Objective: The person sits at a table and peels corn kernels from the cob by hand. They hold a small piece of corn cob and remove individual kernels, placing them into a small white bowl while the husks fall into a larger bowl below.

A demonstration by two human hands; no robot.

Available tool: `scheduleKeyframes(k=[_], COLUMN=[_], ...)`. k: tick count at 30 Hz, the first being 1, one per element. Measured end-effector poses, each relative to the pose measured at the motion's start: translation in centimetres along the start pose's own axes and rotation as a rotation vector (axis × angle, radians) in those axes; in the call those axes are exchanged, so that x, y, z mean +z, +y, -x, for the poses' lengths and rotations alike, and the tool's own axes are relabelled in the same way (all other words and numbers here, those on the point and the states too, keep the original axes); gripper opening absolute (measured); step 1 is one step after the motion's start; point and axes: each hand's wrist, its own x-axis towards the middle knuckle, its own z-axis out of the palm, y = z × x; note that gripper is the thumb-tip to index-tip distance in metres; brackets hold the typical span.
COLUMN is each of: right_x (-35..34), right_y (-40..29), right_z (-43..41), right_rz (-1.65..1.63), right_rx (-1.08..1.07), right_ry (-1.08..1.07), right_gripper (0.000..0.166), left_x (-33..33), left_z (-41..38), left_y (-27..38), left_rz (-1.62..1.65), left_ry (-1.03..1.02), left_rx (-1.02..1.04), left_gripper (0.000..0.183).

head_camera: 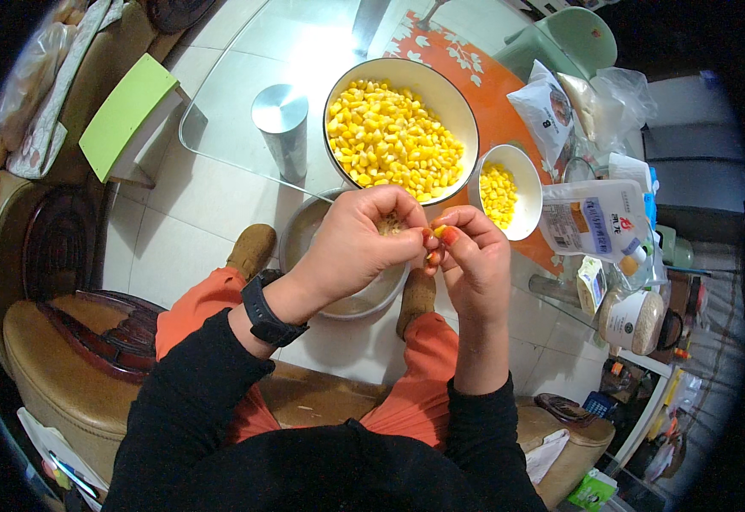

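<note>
My left hand (372,233), with a dark watch on its wrist, and my right hand (478,253) meet at the fingertips in front of me. A small yellow corn kernel (440,231) is pinched between the thumb and finger of my right hand. My left thumb and index finger come together right beside it; whether they also grip something is hidden. Just beyond the hands, a dark-rimmed white bowl (468,137) is heaped with yellow corn kernels (394,137). To its right, a smaller white bowl (529,201) contains more kernels (498,192). Below my hands is a round basin (292,237) with pale scraps inside.
A metal cylinder (286,134) stands on the glass table (231,128). Plastic food packages (593,217) and a jar of pale grains (631,320) crowd the right side. A green-topped stool (129,115) is at left, and a brown padded seat (71,365) lies nearer.
</note>
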Motion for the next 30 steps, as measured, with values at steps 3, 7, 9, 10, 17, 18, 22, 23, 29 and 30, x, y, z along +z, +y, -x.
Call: scheduleKeyframes(k=[3,7,9,10,17,18,22,23,29,30], right_x=[-0.5,-0.7,-0.9,-0.9,-0.1,0.0,0.2,0.5,1.7,1.8], right_y=[0.1,0.2,0.0,0.1,-0.8,-0.7,-0.5,-0.5,-0.6,-0.5], right_z=[-0.1,-0.2,-0.2,-0.2,0.2,0.3,0.4,0.5,1.1,1.1], right_rz=[-0.103,-0.219,-0.235,-0.232,-0.010,0.011,0.175,0.266,0.531,0.563], right_rx=[0.053,0.071,0.089,0.085,-0.005,-0.009,-0.096,-0.110,-0.184,-0.195], right_ry=[-0.034,-0.081,-0.100,-0.101,-0.009,0.003,0.017,0.049,0.177,0.194], right_gripper=[0.012,0.014,0.016,0.016,0.018,0.018,0.014,0.013,0.010,0.009], left_x=[-0.4,-0.8,-0.8,-0.8,-0.9,-0.9,-0.4,-0.4,-0.6,-0.6], left_z=[0.0,0.0,0.0,0.0,-0.1,-0.1,0.0,0.1,0.1,0.1], left_y=[0.2,-0.2,-0.3,-0.4,0.7,0.6,0.3,0.3,0.3,0.3], left_rz=[-0.007,0.079,0.112,0.117,0.021,-0.035,-0.106,-0.087,-0.530,-0.548], left_ry=[-0.004,-0.021,-0.022,-0.013,-0.051,-0.038,-0.001,0.003,0.032,0.040], left_rx=[-0.044,-0.096,-0.110,-0.103,-0.109,-0.090,0.003,0.031,0.227,0.248], left_gripper=[0.005,0.005,0.006,0.007,0.014,0.014,0.012,0.011,0.008,0.008])
